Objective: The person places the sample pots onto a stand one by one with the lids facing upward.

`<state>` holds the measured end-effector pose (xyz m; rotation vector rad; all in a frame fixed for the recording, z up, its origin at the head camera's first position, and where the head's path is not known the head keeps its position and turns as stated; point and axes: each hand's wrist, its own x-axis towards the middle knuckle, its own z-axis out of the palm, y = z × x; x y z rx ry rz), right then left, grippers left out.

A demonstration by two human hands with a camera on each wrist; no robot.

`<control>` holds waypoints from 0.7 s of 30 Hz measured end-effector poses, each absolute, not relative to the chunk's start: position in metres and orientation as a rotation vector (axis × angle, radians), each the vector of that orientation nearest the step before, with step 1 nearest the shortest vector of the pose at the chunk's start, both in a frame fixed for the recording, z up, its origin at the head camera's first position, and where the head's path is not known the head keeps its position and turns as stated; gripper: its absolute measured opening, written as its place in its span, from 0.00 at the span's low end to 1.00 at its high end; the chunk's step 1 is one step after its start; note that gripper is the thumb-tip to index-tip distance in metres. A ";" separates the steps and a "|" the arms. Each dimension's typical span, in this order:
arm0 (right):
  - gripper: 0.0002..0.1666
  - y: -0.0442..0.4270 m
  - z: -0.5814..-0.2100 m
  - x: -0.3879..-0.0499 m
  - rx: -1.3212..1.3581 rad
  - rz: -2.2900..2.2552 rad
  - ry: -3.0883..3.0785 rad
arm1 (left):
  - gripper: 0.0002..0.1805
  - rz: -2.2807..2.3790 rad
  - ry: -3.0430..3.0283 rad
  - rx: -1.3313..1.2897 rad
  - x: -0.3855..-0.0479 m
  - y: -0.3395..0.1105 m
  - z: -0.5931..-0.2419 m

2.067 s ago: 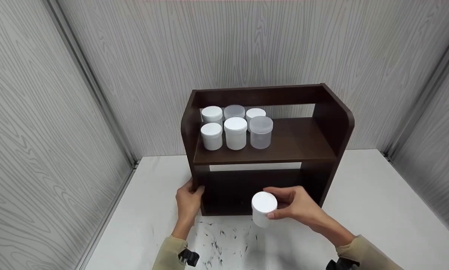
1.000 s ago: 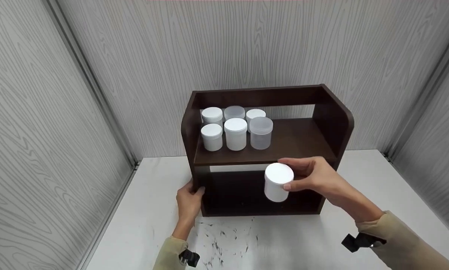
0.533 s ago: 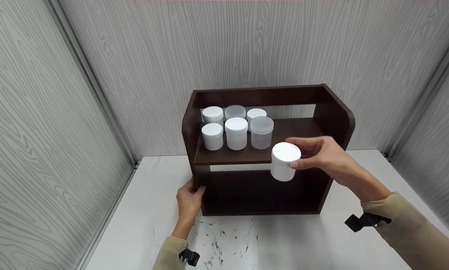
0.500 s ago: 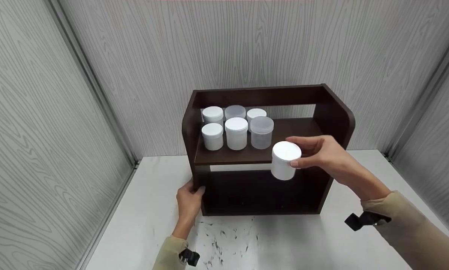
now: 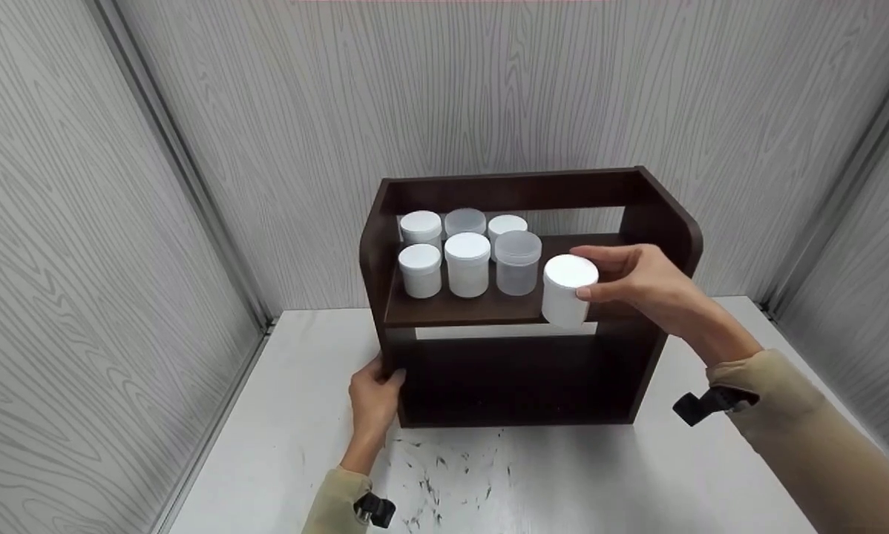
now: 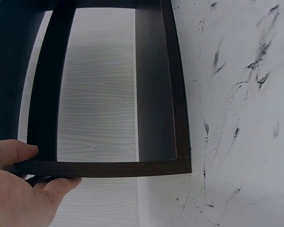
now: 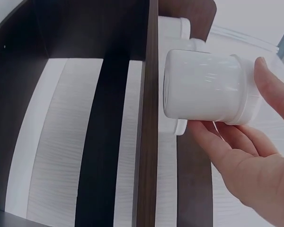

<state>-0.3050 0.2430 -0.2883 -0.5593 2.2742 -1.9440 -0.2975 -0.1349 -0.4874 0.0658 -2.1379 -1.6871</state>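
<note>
In the head view a dark brown two-tier shelf stands on the table. My right hand grips a white lidded jar by its upper part, thumb on the near side. The jar is upright, at the front edge of the upper tier, right of a translucent jar; whether it touches the board I cannot tell. The right wrist view shows the same jar between thumb and fingers. My left hand holds the shelf's left side panel, also seen in the left wrist view as a panel edge between thumb and fingers.
Several white and translucent jars stand in two rows on the upper tier's left half. The lower tier is below. Dark scuffs mark the white table. Grey wood-grain walls enclose the back and sides.
My right hand has lifted the white jar from in front of the lower tier to the upper tier's front edge, shifting slightly right. The left hand stays on the side panel.
</note>
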 end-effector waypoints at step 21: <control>0.41 0.252 -0.287 -0.340 -0.500 -1.952 2.235 | 0.26 -1.722 -2.138 0.033 -0.299 -0.135 -0.488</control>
